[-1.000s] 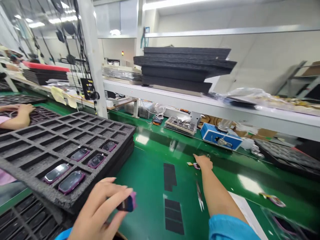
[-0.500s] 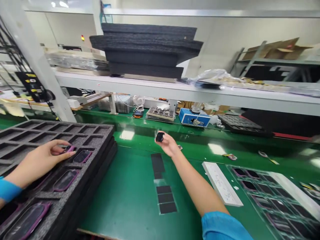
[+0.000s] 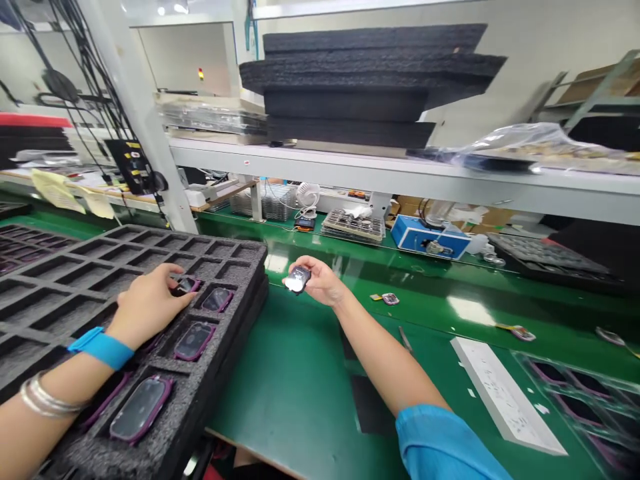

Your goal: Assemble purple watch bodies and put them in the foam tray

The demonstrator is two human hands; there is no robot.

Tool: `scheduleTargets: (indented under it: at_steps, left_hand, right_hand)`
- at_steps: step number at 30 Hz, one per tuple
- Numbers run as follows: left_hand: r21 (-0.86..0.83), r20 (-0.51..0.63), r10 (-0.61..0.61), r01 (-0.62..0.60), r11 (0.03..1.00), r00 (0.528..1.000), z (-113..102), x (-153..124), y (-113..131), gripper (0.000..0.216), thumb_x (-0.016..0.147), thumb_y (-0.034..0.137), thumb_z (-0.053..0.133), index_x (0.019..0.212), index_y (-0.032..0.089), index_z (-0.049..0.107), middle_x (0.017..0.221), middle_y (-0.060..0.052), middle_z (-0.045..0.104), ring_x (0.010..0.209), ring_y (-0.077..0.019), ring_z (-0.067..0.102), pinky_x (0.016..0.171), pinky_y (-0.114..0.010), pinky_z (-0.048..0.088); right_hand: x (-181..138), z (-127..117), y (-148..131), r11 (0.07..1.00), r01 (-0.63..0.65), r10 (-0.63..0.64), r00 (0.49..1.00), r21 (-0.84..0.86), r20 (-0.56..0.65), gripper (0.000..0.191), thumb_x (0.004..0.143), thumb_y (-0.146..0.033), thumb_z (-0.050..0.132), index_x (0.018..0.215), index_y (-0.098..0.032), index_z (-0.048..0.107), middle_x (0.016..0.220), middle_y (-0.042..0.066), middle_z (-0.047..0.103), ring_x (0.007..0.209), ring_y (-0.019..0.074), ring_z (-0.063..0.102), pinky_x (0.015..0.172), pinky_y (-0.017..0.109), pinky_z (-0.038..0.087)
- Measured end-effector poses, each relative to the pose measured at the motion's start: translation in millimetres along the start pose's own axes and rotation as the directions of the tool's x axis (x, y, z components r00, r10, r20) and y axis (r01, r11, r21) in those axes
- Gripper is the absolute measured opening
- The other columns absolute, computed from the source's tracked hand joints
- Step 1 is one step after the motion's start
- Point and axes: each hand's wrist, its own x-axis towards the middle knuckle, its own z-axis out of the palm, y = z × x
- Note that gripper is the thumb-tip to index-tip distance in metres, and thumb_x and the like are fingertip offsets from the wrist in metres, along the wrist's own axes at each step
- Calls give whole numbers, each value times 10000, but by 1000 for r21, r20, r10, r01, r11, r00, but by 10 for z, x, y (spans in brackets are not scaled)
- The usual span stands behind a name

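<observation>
My left hand point(image 3: 150, 303) is over the black foam tray point(image 3: 165, 430), thumb and fingers closed on a small purple-rimmed screen piece point(image 3: 187, 285) at one of its slots. Similar purple-rimmed pieces with glassy dark faces lie in nearby slots, including one point(image 3: 217, 300) just right of my fingertips and a larger-looking one point(image 3: 141, 410) at the near corner. Above the green mat point(image 3: 280, 373), my right hand point(image 3: 323, 281) pinches a small dark rounded-square screen point(image 3: 299, 279), its face reflecting bright light. Part of the left hand's grip is hidden behind its knuckles.
Dark rectangular sheets point(image 3: 370, 403) lie partly under my right forearm. To the right are a long white tray point(image 3: 507, 397) with small bits and a clear blister tray point(image 3: 560, 400) holding screens. A shelf point(image 3: 350, 170) with stacked black foam crosses above the bench.
The view has swung left. My right hand has come closer to the foam tray, and the screen in it has tilted to show a bright reflection. My left hand stays at the slots.
</observation>
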Motion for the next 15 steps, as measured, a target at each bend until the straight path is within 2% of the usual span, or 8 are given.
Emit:
scheduleTargets:
  at_steps: [4,8,10,12,13,15]
  left_hand:
    - [19,26,-6,6,1000,1000,0,-23,35,450,745,477,493,1120,230,464,991,-69,610,978,-295,547,690,-368,391]
    - [12,59,-9,8,1000,998,20,41,-25,482,716,488,493,1123,230,476,942,-68,583,955,-294,537,677,-352,387]
    - [13,82,-8,7,1000,997,31,70,-54,507,701,505,483,1128,234,473,904,-62,567,928,-292,539,675,-350,389]
    - [24,94,-6,4,1000,996,35,85,-65,523,687,519,471,1128,238,469,880,-60,557,919,-297,537,677,-353,392]
    - [28,95,-5,2,1000,995,37,90,-64,529,680,522,466,1128,241,467,874,-60,555,920,-300,536,680,-356,394]
    - [27,96,-12,9,1000,995,40,103,-59,544,662,526,468,1129,246,464,872,-62,556,928,-305,536,695,-364,399]
  right_hand:
    - [401,99,42,997,6,-2,998,-79,61,483,547,-214,816,990,-198,623,939,14,640,853,154,637,855,346,498]
    - [909,262,128,939,-6,48,993,-345,112,444,568,-176,801,983,-190,644,977,16,646,871,123,620,872,273,466]
    - [1119,332,147,868,-20,141,968,-497,208,414,609,-164,773,1004,-179,649,1021,33,650,936,135,606,897,267,445]
    - [1245,368,129,784,0,251,915,-621,317,375,666,-145,728,1032,-173,653,1086,50,642,1012,153,584,922,273,428]
    - [1275,376,110,733,34,287,890,-680,354,361,689,-130,706,1044,-174,655,1119,55,634,1047,162,570,937,280,416]
    - [1281,386,71,597,141,287,882,-790,374,331,715,-109,682,1039,-180,669,1152,56,622,1099,175,543,975,299,383]
